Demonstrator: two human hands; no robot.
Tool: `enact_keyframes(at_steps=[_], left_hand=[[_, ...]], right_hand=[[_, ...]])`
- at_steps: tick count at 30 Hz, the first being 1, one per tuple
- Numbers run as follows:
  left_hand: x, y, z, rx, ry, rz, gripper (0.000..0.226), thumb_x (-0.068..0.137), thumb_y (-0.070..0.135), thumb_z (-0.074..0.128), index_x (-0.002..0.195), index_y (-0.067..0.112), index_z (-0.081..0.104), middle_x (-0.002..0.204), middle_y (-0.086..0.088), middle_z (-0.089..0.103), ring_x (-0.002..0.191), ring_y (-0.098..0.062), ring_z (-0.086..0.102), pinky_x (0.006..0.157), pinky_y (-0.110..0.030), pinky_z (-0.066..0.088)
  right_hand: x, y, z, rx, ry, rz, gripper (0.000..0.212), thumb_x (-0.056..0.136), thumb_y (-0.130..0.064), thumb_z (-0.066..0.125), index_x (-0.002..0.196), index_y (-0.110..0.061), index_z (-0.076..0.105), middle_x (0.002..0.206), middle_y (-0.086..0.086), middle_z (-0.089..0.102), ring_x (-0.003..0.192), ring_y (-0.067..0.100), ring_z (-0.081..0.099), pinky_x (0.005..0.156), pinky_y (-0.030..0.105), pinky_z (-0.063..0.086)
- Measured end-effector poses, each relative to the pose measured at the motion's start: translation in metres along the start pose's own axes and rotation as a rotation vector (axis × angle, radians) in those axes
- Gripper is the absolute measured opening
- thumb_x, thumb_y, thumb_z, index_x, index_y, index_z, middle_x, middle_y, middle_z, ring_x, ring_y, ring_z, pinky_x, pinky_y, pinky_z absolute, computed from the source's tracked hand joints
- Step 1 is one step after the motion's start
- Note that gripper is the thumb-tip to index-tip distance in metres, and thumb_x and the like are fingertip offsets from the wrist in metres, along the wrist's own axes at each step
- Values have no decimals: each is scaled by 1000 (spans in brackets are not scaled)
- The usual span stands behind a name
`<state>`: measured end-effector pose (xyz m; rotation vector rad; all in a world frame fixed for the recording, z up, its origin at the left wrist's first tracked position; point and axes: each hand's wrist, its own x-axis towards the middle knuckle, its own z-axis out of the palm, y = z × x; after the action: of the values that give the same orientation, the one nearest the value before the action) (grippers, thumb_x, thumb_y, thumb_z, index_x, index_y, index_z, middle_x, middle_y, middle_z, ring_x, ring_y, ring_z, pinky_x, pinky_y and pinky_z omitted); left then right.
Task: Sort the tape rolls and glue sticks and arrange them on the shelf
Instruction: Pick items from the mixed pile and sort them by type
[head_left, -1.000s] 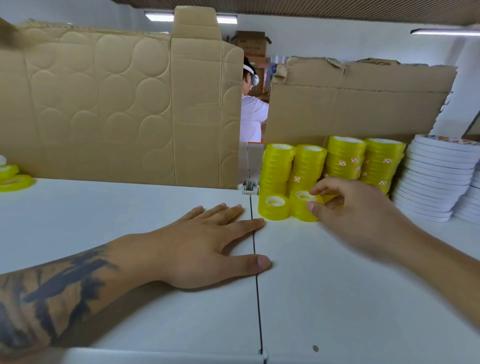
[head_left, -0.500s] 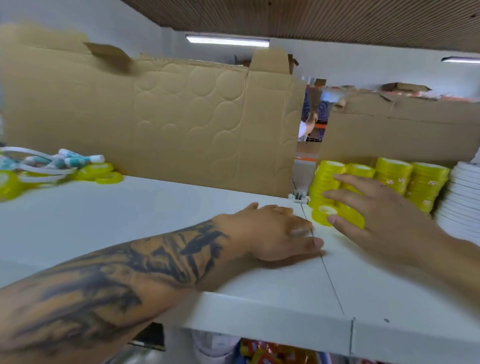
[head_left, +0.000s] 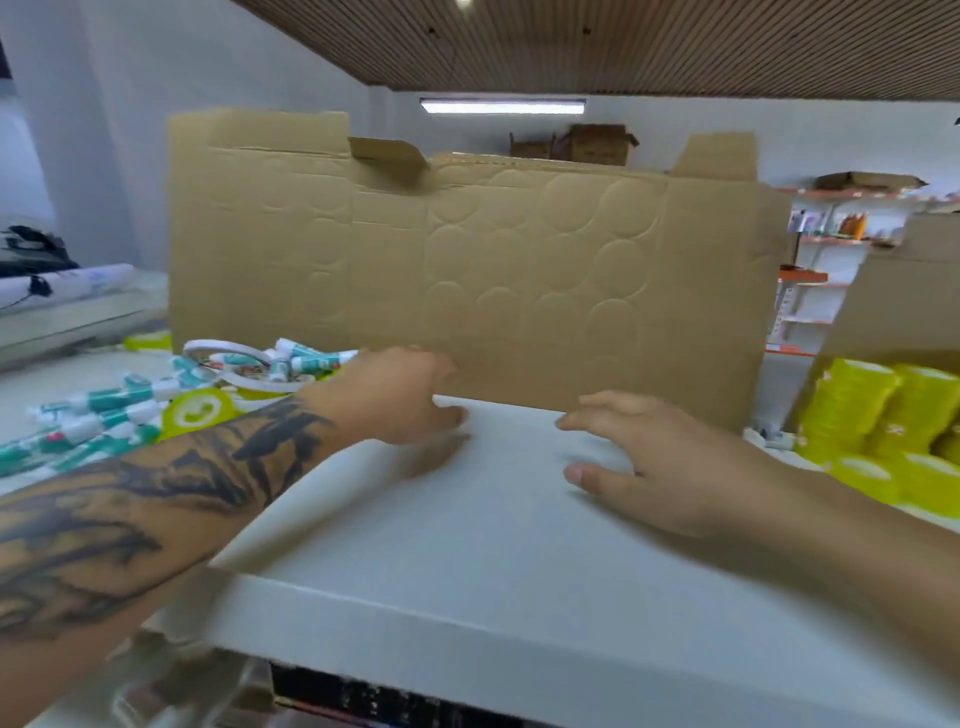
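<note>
Both hands hover over the white shelf – left hand blurred, fingers loosely curled, holding nothing; right hand spread, empty. Glue sticks lie heaped at left, yellow tape rolls stacked at right – cardboard behind

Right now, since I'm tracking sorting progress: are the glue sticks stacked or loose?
Loose. The glue sticks lie scattered flat at mixed angles on the shelf, among tape rolls.

Left hand is motion-blurred; right edge cuts off the yellow tape stacks.
</note>
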<state>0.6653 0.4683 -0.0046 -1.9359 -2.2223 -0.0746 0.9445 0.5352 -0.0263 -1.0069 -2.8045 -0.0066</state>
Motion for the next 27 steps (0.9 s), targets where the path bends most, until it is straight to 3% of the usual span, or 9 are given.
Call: enact_keyframes(at_steps=[4,7,10,15,21,25,27], left_hand=[[11,-59,3,33,43,-61,51,93,57,56,138,33,54,134,-1,59,123,-29,57,86,-35,46],[17,-87,9,56,86,-72,48,89,62,57,125,32,61,125,0,61,115,-29,60,90,-39,51],[19,-101,25,68,87,-99,52,83,75,49,108,33,68,118,2,62,109,-28,61,91,-39,51],[24,-109,29,140,106,-70,35,91,62,55,98,32,71,121,5,59,112,-25,59,95,-36,37],[23,-108,31,32,109,23,24,87,59,63,102,40,66,126,8,56,119,-22,56,107,-38,32],[17,-88,26,-120,145,149,23,79,60,63,95,45,56,109,15,59,106,-18,58,91,-33,35],[12,-75,22,-170,143,196,23,83,53,71,99,41,61,102,19,58,97,-14,57,83,-29,35]], right_hand=[[34,-34,10,89,-18,21,63,90,-78,37,147,-51,33,154,-30,27,143,3,31,114,36,36],[43,-49,22,251,-5,26,62,89,-79,40,146,-54,36,147,-38,32,136,-5,35,111,27,36],[38,-50,33,276,6,10,64,87,-80,38,147,-60,28,149,-44,23,138,-18,21,111,17,26],[37,-46,37,329,37,30,65,83,-82,41,144,-66,23,147,-48,23,137,-22,19,113,18,26],[33,-48,37,338,24,0,67,82,-84,40,144,-66,24,148,-47,23,140,-17,20,115,21,28],[32,-47,34,361,55,-2,67,81,-84,42,143,-63,29,143,-47,28,133,-23,24,109,17,30],[31,-46,32,372,93,5,66,81,-81,45,142,-60,35,139,-46,34,129,-24,29,105,15,32]])
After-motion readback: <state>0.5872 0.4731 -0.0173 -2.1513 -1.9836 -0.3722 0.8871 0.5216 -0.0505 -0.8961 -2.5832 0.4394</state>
